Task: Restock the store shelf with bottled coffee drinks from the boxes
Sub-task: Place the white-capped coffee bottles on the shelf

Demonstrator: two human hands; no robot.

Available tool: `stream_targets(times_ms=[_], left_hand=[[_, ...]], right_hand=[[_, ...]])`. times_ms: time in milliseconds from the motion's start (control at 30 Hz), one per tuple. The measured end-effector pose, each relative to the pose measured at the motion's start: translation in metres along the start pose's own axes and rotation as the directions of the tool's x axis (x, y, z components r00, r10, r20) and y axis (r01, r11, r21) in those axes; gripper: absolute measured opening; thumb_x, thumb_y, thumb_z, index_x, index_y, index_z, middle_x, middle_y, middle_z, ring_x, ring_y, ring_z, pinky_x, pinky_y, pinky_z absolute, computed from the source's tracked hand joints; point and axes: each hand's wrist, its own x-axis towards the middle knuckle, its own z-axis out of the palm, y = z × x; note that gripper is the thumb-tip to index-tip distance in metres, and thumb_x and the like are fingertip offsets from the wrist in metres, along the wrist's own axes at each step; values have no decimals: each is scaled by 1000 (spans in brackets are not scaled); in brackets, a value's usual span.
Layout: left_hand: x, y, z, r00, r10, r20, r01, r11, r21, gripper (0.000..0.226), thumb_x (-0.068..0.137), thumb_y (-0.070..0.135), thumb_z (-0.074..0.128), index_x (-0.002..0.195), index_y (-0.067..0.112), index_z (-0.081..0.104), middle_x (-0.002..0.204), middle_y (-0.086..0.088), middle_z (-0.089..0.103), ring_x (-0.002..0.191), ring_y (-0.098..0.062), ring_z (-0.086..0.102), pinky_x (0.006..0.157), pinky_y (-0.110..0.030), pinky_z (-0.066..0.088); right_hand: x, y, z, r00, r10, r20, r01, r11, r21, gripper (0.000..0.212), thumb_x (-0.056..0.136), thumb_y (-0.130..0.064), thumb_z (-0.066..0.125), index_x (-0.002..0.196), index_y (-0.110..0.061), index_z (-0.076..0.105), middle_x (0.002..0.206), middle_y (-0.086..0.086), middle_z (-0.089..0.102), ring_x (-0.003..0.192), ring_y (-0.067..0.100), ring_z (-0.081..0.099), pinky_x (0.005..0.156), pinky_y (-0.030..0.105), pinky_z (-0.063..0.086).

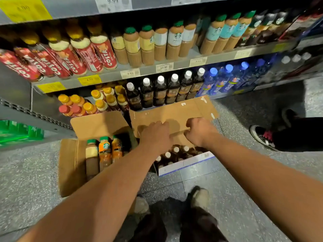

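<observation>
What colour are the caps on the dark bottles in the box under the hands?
White plastic caps; head view shows them best.

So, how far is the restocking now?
Done: dark white-capped bottles line the bottom shelf. In hand: left hand and right hand are on the flap of the right box. Left: the bottles inside it and three bottles in the left box await shelving.
</observation>
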Motion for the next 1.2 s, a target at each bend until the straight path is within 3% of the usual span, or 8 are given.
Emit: stream_targets(times_ms=[67, 233, 433, 533, 667, 933, 1067, 1200], left_hand=[[13, -3, 31, 999, 8, 32, -8, 1000, -6, 36, 91, 29, 47, 124, 16, 51, 121, -7, 55, 112, -28, 50, 76, -34, 40], [52, -11, 107, 997, -19, 78, 24, 998, -61, 43, 90, 27, 49, 132, 17, 48, 125, -7, 53, 114, -28, 49, 84, -38, 45], [105, -14, 206, 988, -76, 132, 82, 996, -39, 39, 89, 28, 51, 125, 15, 49, 121, -9, 54, 112, -30, 50, 81, -39, 46], [127, -21, 253, 978, -63, 199, 80, 994, -75, 40, 87, 26, 52, 124, 14, 46, 121, -12, 51, 115, -33, 48, 83, -41, 45], [151, -28, 303, 975, -125, 182, 139, 988, -68, 45, 85, 25, 56, 127, 23, 39, 128, -9, 45, 119, -31, 43, 87, -42, 42], [176, -35, 350, 988, -85, 128, 92, 995, -46, 48, 89, 20, 57, 133, 16, 39, 126, -12, 48, 113, -33, 47, 86, -40, 40], [189, -35, 355, 990, -36, 138, 46, 997, -69, 33, 94, 12, 46, 126, 16, 38, 113, -12, 56, 102, -33, 53, 71, -35, 35], [185, -36, 340, 986, -24, 168, 37, 996, -77, 30, 95, 20, 48, 123, 15, 36, 113, -13, 58, 102, -35, 54, 70, -36, 33]], right_hand=[[11, 13, 26, 999, 19, 39, -20, 1000, 13, 39, 86, -28, 53, 121, -13, 60, 121, 17, 60, 111, 34, 56, 84, 31, 46], [52, 54, 94, 989, 53, 138, -57, 998, 21, 38, 88, -29, 54, 121, -11, 60, 120, 17, 61, 109, 33, 58, 83, 31, 47], [104, 95, 187, 973, 13, 231, -28, 998, 59, 32, 87, -25, 55, 114, -8, 60, 117, 20, 60, 105, 34, 59, 77, 30, 44], [123, 108, 227, 971, -1, 239, -20, 996, 88, 34, 84, -22, 57, 116, -10, 59, 118, 16, 59, 109, 33, 57, 82, 32, 45], [150, 121, 270, 968, -28, 248, 5, 996, 94, 37, 83, -22, 60, 117, -12, 52, 116, 14, 57, 109, 34, 55, 84, 35, 45], [186, 140, 318, 968, 14, 249, -20, 1000, 21, 38, 86, -14, 57, 123, -14, 47, 114, 14, 56, 105, 33, 56, 82, 37, 46], [194, 144, 327, 985, 2, 173, -13, 998, 65, 22, 87, -11, 53, 109, -12, 55, 105, 13, 61, 94, 31, 59, 68, 28, 36], [186, 148, 317, 997, -22, 72, 14, 994, 107, 19, 83, -17, 56, 101, -13, 60, 98, 11, 63, 85, 29, 59, 66, 26, 35]])
